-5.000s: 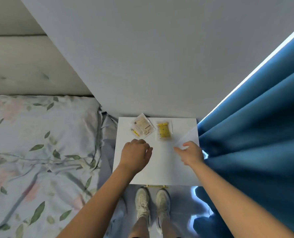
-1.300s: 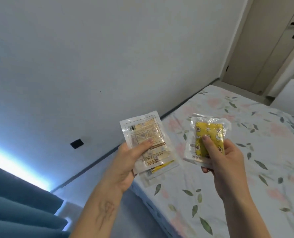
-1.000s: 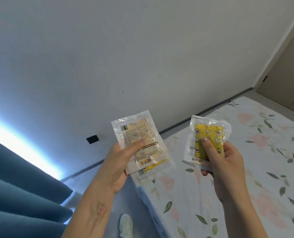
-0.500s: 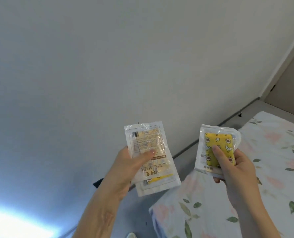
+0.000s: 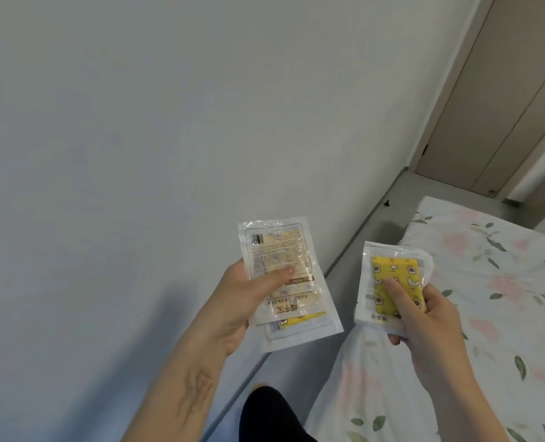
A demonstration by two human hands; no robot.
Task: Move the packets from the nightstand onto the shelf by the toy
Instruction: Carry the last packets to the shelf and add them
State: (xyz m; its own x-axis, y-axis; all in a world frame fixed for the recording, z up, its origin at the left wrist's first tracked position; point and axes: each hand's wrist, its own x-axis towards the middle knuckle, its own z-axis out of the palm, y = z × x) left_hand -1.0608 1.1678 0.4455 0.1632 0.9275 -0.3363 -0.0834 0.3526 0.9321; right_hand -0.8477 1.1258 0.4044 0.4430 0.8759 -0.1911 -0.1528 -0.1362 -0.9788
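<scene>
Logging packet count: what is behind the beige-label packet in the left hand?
A second packet lies behind the beige-label packet in the left hand; only its lower edge and a yellow strip show. The rest is covered, so more packets cannot be ruled out.

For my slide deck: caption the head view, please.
Left hand holds stacked packets, right hand a yellow packet, beside a floral bed.

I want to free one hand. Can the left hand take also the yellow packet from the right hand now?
Probably yes. The left hand already grips two packets, but the yellow packet in the right hand is close beside it, with nothing between them.
</scene>
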